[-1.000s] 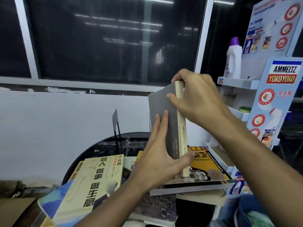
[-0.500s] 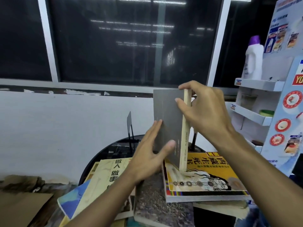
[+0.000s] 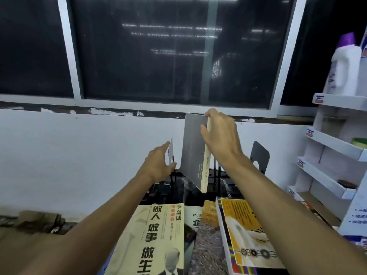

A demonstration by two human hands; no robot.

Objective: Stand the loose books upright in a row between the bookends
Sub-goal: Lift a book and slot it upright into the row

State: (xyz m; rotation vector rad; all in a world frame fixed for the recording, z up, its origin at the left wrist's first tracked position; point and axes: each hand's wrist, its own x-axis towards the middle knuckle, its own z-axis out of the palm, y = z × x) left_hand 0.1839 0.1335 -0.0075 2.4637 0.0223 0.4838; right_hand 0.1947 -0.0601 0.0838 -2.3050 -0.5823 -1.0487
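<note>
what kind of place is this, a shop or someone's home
Probably a small shop, perhaps a pharmacy; that is a guess. A tiered white display stand with labelled shelf edges stands at the right, and a white bottle with a purple cap sits on its top shelf.

Left hand (image 3: pixel 158 164) gripping, right hand (image 3: pixel 219 135) pinching

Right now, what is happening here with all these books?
A person is standing books up on a dark table. The right hand grips a grey book by its top corner, upright and slightly tilted, between the left bookend, which the left hand holds, and the right bookend, which stands free. Other books lie flat in front, not yet stood up.
</note>
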